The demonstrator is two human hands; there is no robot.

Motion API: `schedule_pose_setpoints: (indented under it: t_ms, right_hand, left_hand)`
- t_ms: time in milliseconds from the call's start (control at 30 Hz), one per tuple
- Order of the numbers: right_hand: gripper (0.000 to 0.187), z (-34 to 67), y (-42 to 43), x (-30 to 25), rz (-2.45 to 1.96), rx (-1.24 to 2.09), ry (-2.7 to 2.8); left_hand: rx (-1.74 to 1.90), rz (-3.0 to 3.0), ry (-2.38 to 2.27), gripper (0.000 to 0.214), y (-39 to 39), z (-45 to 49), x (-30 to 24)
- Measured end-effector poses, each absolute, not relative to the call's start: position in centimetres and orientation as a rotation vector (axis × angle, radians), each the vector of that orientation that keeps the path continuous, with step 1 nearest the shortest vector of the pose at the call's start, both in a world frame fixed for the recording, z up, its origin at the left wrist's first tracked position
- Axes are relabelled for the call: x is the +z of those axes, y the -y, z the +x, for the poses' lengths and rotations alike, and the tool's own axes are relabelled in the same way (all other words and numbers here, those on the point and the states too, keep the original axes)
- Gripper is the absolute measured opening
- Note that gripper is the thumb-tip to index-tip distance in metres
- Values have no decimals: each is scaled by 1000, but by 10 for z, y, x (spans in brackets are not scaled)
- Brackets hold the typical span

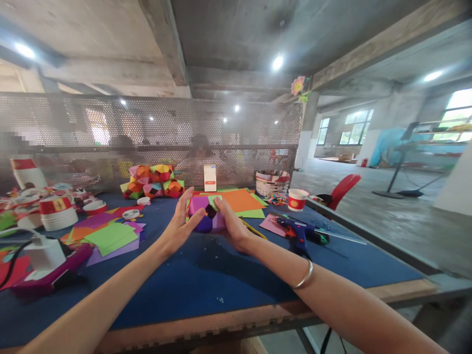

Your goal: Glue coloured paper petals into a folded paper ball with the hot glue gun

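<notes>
Above the middle of the blue table, a many-sided folded paper ball (204, 223) in purple, dark blue and light green is held between my two hands. My left hand (179, 222) supports its left side, with the thumb pressed on the front face and the fingers reaching behind. On the other side, my right hand (233, 223) grips it, the thumb on the light green part at the top. A dark gap shows between the ball's faces. Just behind it lie orange and green paper sheets (245, 201).
Finished paper balls (155, 181) are stacked at the back beside a phone (210, 178). A blue glue gun (300, 235), a paper cup (297, 200) and a woven basket (273, 184) stand right. Coloured sheets (112, 238), stacked cups (57, 214) and a purple power strip (75, 260) lie left.
</notes>
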State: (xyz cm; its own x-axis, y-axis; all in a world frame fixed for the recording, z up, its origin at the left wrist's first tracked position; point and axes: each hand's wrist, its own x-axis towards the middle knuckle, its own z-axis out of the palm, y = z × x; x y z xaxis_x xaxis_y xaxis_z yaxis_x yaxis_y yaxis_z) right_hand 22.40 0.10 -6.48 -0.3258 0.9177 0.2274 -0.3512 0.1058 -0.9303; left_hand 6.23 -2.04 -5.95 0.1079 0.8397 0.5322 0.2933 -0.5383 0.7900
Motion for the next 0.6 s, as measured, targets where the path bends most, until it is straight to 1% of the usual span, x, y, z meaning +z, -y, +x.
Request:
schedule_pose_setpoints:
  t_ms: [200, 400, 500, 600]
  right_hand:
    - [51, 223, 2, -68, -583, 1384, 1339]
    - [54, 222, 2, -68, -578, 1345, 1343]
    - [52, 220, 1, -70, -592, 1311, 1336]
    - [50, 219, 1, -72, -626, 1347, 1320]
  left_hand:
    - [1364, 1985, -1153, 64, 29, 67, -59]
    - [1398, 2043, -1176, 50, 35, 69, -55]
    - [1408, 2070, -1196, 47, 35, 70, -57]
    - [1398, 2085, -1198, 45, 33, 70, -58]
